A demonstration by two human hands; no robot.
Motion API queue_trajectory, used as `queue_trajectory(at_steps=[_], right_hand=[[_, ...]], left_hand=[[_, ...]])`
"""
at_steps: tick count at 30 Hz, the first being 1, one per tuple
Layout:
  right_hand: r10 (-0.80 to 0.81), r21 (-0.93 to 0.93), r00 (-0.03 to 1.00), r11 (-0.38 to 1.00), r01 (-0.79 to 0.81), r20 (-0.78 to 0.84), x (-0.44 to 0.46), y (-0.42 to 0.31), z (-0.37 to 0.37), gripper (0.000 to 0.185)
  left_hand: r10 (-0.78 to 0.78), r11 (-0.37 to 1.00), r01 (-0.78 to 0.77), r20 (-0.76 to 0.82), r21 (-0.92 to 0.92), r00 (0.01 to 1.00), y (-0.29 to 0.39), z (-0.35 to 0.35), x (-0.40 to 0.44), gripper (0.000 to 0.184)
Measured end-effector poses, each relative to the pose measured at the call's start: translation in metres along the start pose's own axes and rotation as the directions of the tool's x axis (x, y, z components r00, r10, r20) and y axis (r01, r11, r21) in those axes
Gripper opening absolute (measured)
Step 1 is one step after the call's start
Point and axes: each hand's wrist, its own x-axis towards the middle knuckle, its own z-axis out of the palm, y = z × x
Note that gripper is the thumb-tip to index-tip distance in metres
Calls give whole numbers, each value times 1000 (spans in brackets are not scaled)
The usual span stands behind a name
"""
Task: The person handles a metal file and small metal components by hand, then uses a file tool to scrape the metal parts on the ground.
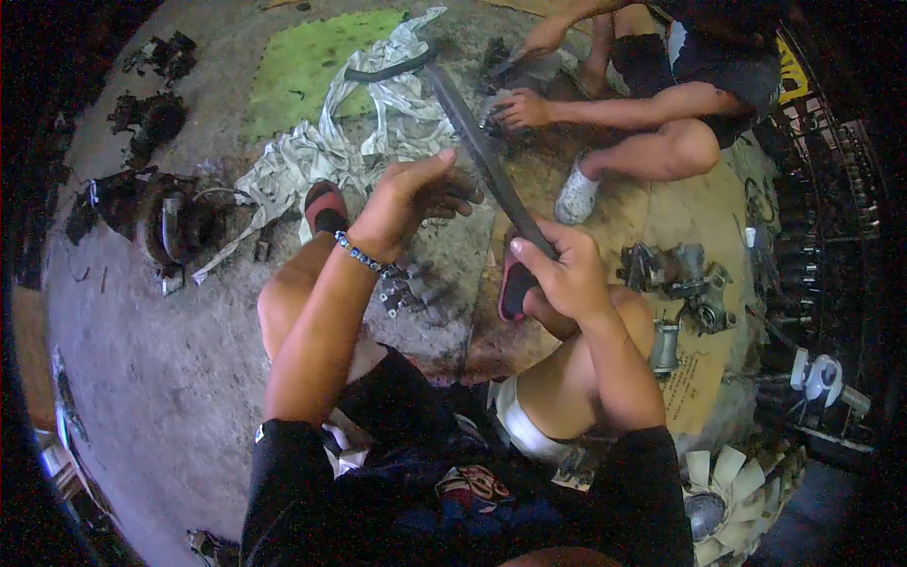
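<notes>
My right hand [567, 269] is closed around the near end of a long, dark strip [482, 146]. The strip slants up and away, then bends sharply left at its far end; its exact kind is not clear. Just left of it, my left hand [420, 194] is held up with its fingers apart and slightly curled, holding nothing. A beaded bracelet circles that wrist. Below the left hand, a dark metal part [416, 293] lies on the floor between my feet, partly hidden by the forearm. White rags [312, 161] are spread beyond the left hand.
Across from me, a co-worker's hand [521, 109] rests at a dark part. A green mat [316, 66] lies at the back. Metal castings [675, 274] sit on the right, near cardboard [694, 383] and a fan [723, 501]. Dark machine parts [161, 222] stand left.
</notes>
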Motion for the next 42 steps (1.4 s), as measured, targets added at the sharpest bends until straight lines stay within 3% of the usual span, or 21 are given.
queue_trajectory(at_steps=[4,13,26,42], right_hand=[[-7,16,999,1000,8,-48,0,-4,3,24],[-13,-6,998,1000,13,-54,4,0,4,24],[176,170,984,969,-180,40,5,-13,-2,25],[104,65,994,993,-101,-41,6,-5,2,23]], left_hand=[[-45,969,70,108,-236,993,-2,-4,-2,41],[-27,997,33,94,-63,995,-5,1,-4,44],[-14,995,24,105,-95,994,-3,6,-4,50],[12,989,8,134,-147,991,-3,-2,-4,41]])
